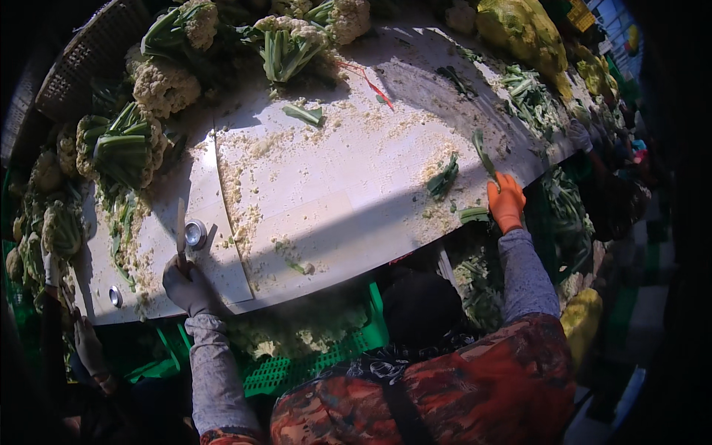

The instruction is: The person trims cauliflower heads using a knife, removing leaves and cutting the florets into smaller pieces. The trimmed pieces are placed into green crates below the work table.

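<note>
My left hand (192, 288), in a dark grey glove, grips a knife (181, 225) by its handle, the blade pointing up and away from me. A small round metal tin (195, 233) sits on the white tabletop (311, 183) just right of the blade. At the table's near right edge my right hand (507, 201), in an orange glove, has its fingers closed around the lower end of a green cauliflower leaf (483, 151). A cut leaf stalk (473, 214) lies against that hand's left side. Another dark leaf (443, 178) rests a little further left.
Cauliflower heads (167, 86) with trimmed leaves pile up along the far left. A yellow mesh sack (523, 39) stands far right. Below the near edge are a green plastic crate (317, 356) and leaf waste (475, 283). Co-workers' gloved hands (90, 345) show at both sides.
</note>
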`<state>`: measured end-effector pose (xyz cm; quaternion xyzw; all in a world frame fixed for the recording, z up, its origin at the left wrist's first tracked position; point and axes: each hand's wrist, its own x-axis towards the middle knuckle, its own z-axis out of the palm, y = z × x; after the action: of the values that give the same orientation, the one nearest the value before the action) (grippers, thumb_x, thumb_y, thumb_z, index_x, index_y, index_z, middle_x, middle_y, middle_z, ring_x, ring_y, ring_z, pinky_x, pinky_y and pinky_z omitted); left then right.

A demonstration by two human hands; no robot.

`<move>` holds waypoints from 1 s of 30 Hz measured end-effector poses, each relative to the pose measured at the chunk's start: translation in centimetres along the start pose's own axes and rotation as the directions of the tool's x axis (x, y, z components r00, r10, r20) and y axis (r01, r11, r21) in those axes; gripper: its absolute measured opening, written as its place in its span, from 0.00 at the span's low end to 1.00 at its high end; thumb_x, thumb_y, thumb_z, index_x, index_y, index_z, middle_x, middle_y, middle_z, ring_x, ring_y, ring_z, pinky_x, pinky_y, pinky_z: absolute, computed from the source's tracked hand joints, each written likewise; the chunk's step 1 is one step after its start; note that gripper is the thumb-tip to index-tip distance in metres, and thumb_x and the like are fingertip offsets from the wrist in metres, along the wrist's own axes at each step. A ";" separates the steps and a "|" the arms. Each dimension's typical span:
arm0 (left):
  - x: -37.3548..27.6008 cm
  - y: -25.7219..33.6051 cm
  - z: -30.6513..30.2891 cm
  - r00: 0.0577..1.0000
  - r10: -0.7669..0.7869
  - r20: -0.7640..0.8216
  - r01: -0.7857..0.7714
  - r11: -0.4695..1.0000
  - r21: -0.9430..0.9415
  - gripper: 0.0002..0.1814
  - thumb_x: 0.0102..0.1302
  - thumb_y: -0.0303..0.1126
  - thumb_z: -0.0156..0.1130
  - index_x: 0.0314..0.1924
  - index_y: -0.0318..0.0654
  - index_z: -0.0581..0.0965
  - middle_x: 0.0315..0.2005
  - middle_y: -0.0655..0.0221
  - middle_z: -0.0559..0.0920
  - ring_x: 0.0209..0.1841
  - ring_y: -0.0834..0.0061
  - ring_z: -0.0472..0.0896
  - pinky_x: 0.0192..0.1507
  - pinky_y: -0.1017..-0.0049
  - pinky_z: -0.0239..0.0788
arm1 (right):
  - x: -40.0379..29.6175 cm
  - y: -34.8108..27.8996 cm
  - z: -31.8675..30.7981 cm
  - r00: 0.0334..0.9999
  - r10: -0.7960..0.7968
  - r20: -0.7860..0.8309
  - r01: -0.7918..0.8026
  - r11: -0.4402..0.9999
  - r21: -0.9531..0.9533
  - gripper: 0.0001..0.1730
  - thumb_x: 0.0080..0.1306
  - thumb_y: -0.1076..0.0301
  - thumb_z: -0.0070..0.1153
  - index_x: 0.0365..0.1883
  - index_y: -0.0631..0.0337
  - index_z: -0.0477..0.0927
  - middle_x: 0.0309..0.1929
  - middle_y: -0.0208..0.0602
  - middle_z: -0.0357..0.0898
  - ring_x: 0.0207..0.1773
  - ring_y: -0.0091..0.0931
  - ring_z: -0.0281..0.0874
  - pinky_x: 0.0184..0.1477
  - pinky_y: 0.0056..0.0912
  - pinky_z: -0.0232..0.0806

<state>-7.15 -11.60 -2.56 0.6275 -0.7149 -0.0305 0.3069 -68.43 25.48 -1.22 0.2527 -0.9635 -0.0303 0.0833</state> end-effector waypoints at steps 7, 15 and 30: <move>0.6 -0.6 -0.1 0.998 0.045 0.033 -0.047 0.997 0.053 0.11 0.61 0.29 0.64 0.44 0.36 0.82 0.38 0.54 0.82 0.45 0.49 0.79 0.51 0.54 0.70 | -10.9 -16.3 -7.3 0.724 -0.672 -0.155 0.689 0.698 0.193 0.33 0.63 0.46 0.63 0.66 0.43 0.77 0.70 0.37 0.73 0.78 0.43 0.59 0.78 0.66 0.40; 0.6 -1.1 0.0 0.995 0.104 -0.007 -0.104 0.994 0.043 0.12 0.61 0.29 0.63 0.46 0.35 0.79 0.43 0.54 0.83 0.48 0.48 0.80 0.54 0.53 0.70 | 2.7 -18.9 -1.7 0.849 -0.434 -0.302 0.469 0.882 0.050 0.20 0.69 0.57 0.59 0.58 0.49 0.82 0.64 0.35 0.76 0.72 0.40 0.65 0.73 0.60 0.50; 1.0 -1.0 -0.7 0.990 0.138 -0.041 -0.138 0.990 -0.008 0.12 0.59 0.30 0.66 0.43 0.39 0.79 0.41 0.57 0.83 0.47 0.50 0.80 0.52 0.52 0.70 | 4.5 -28.9 0.0 0.722 -0.574 -0.385 0.691 0.591 0.415 0.15 0.65 0.76 0.56 0.48 0.53 0.84 0.50 0.38 0.82 0.57 0.42 0.73 0.62 0.44 0.66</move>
<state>-6.00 -12.51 -2.02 0.5753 -0.7501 -0.0005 0.3262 -58.39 -1.93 -3.43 0.5944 -0.7626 0.2371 0.0947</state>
